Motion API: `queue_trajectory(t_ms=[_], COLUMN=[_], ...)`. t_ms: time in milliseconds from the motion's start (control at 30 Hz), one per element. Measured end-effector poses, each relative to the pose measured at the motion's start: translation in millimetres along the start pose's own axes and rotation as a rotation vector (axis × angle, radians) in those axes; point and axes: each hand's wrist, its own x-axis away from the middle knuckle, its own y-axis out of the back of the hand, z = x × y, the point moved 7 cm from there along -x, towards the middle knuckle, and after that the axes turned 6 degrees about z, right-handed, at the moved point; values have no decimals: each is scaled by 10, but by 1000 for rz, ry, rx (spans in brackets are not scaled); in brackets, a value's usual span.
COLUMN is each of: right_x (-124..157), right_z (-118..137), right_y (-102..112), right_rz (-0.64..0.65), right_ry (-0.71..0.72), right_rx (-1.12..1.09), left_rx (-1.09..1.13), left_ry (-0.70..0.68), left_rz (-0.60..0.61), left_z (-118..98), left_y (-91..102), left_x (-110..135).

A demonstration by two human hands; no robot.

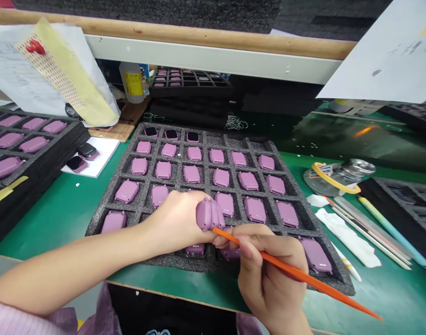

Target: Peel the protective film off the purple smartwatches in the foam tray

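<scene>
My left hand [180, 216] is closed around a small stack of purple watch cases [210, 214], held above the foam tray. My right hand [274, 265] pinches a thin orange pointed stick [324, 285]. One end of the stick touches or nearly touches the lower edge of the stack; the other points down to the right. Beneath both hands lies the dark grey foam tray [110, 197], with purple watch cases such as this one [255, 209] in most compartments. Three cases with black screens [171, 134] sit in its back row. My hands hide some front compartments.
Another foam tray [56, 149] of purple cases stands at left, near two watches [76, 163] on white paper. At right are a glass bottle [326, 179] with a yellow band, crumpled white tissue [349, 236], several slim tools [373, 232] and a dark tray [401, 214]. A shelf [199, 53] crosses above.
</scene>
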Motion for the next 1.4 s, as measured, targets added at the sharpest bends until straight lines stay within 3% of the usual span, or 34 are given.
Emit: queue_trajectory(t_ms=[867,1133,1233,1400], right_x=[23,-38,-49,-60], right_z=[-48,38,65,-189], right_y=[4,23,236,1118], right_rz=[-23,-70,-49,-116], right_ry=[-20,43,70,50], right_rx=[-49,-7,132,843], left_rx=[-10,-61,-50,11], left_ry=[-7,25,0,-129], left_rz=[-2,-17,-31,-108], left_z=[-19,10,8,-109], left_y=[-2,20,45,132], left_x=[-5,5,36,106])
